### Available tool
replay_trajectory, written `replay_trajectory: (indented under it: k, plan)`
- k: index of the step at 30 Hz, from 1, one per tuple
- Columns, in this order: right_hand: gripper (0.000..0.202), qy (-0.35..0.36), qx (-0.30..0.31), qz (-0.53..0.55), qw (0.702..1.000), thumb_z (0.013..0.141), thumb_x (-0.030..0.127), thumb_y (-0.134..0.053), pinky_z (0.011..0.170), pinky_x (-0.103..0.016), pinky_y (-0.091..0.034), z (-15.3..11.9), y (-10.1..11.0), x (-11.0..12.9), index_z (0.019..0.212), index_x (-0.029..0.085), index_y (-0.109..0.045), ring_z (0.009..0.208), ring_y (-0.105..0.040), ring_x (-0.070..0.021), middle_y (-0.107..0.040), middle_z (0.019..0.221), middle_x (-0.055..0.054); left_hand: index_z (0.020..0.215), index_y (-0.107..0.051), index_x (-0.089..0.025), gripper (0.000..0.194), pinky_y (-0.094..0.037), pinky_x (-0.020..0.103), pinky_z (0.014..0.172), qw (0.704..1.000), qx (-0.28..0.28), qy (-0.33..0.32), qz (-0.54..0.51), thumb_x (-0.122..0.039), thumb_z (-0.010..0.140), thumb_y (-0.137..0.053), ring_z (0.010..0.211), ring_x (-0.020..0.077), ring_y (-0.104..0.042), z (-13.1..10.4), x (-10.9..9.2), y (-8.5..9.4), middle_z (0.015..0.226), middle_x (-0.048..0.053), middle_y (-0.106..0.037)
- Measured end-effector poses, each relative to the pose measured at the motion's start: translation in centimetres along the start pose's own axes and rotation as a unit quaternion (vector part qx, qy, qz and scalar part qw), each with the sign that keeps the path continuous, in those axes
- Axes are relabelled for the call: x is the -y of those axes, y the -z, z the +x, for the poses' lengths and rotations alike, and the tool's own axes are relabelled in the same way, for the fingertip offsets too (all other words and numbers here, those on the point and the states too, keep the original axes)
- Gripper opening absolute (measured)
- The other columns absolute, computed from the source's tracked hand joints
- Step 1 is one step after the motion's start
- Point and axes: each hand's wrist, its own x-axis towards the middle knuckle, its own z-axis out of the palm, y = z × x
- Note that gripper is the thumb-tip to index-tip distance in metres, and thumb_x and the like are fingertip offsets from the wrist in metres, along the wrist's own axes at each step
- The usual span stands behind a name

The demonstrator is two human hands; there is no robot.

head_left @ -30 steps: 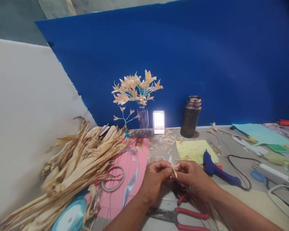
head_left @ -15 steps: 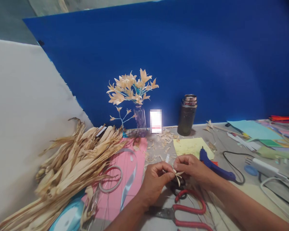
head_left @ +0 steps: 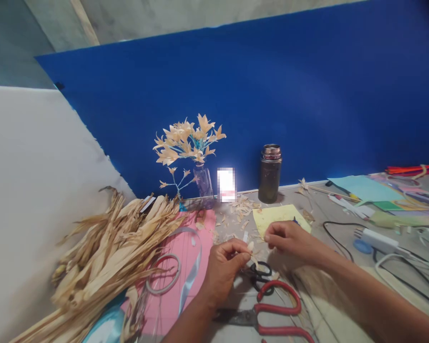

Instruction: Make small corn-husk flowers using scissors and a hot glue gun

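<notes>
While the left hand (head_left: 229,267) pinches petals (head_left: 253,260), red-handled scissors (head_left: 256,320) crowd its wrist.

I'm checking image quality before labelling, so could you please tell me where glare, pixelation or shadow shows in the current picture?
Head view: a pixelated, glowing white patch beside the vase; head view: soft shadow beside the left hand; head view: upper-right corner near-black.

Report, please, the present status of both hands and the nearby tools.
Left hand pinching pale flower piece. Right hand apart from it, grip unclear. Close by: black scissors, red-handled shears.
</notes>
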Motion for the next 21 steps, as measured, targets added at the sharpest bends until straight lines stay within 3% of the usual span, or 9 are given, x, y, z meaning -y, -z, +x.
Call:
replay_trajectory:
  k: [2, 4, 5, 7, 13, 18, 21]
  plan:
    - [0.020, 0.036, -0.059, -0.224, 0.972, 0.079, 0.038, -0.067, 0.058, -0.028, -0.034, -1.0, 2.8, -0.4, 0.071, 0.020, -0.068, 0.063, -0.056, -0.0180, -0.068, 0.069, -0.003, 0.063, -0.073, -0.017, 0.007, -0.038, 0.024, 0.059, 1.000, -0.007, -0.003, 0.010, -0.022, 0.065, -0.077, 0.065, 0.0133, -0.051, 0.0, -0.6, -0.1, 0.074, 0.004, -0.063]
    - [0.019, -0.010, -0.105, -0.400, 0.910, 0.080, 0.039, -0.066, 0.059, -0.030, -0.034, -2.1, 5.2, -1.5, 0.083, 0.021, -0.071, 0.071, -0.062, -0.0234, -0.072, 0.081, -0.007, 0.062, -0.072, -0.017, 0.008, -0.038, 0.024, 0.059, 1.000, -0.007, -0.007, 0.030, -0.022, 0.064, -0.078, 0.065, 0.0137, -0.051, 0.2, -1.2, -0.2, 0.072, 0.004, -0.063]
    - [0.022, -0.037, -0.121, -0.458, 0.880, 0.077, 0.039, -0.068, 0.060, -0.030, -0.033, -2.6, 6.1, -2.2, 0.088, 0.020, -0.071, 0.077, -0.065, -0.0267, -0.072, 0.090, -0.010, 0.061, -0.072, -0.016, 0.009, -0.038, 0.024, 0.059, 0.999, -0.003, -0.009, 0.041, -0.022, 0.064, -0.078, 0.065, 0.0136, -0.051, 0.4, -1.6, -0.3, 0.070, 0.004, -0.063]
    - [0.025, -0.061, -0.105, -0.514, 0.849, 0.076, 0.036, -0.069, 0.063, -0.031, -0.035, -3.2, 7.1, -3.7, 0.092, 0.017, -0.070, 0.090, -0.066, -0.0320, -0.071, 0.104, -0.015, 0.061, -0.073, -0.016, 0.010, -0.039, 0.024, 0.061, 0.998, 0.014, -0.014, 0.060, -0.023, 0.064, -0.079, 0.065, 0.0135, -0.052, 1.0, -2.2, -0.5, 0.068, 0.003, -0.064]
    - [0.021, -0.062, -0.089, -0.489, 0.866, 0.074, 0.027, -0.065, 0.065, -0.031, -0.035, -3.1, 6.7, -5.9, 0.093, 0.018, -0.068, 0.098, -0.064, -0.0316, -0.068, 0.105, -0.014, 0.064, -0.076, -0.014, 0.013, -0.045, 0.026, 0.067, 0.994, 0.062, -0.010, 0.089, -0.023, 0.059, -0.084, 0.069, 0.0155, -0.059, 5.9, -1.6, -1.3, 0.069, 0.005, -0.069]
    - [0.020, -0.061, -0.110, -0.450, 0.884, 0.076, 0.027, -0.061, 0.061, -0.029, -0.030, -3.1, 6.9, -6.1, 0.093, 0.018, -0.067, 0.093, -0.065, -0.0287, -0.067, 0.103, -0.012, 0.063, -0.071, -0.012, 0.027, -0.051, 0.028, 0.065, 0.997, 0.011, 0.023, 0.069, -0.031, 0.054, -0.089, 0.062, 0.0137, -0.060, 12.0, 0.9, -1.8, 0.063, 0.004, -0.067]
    - [0.020, -0.056, -0.120, -0.428, 0.894, 0.074, 0.026, -0.062, 0.062, -0.030, -0.029, -3.2, 7.2, -6.4, 0.091, 0.017, -0.067, 0.090, -0.064, -0.0290, -0.067, 0.100, -0.012, 0.061, -0.066, -0.012, 0.033, -0.056, 0.030, 0.060, 0.997, -0.008, 0.052, 0.059, -0.032, 0.052, -0.091, 0.062, 0.0162, -0.064, 14.1, 2.6, -2.3, 0.066, 0.006, -0.068]
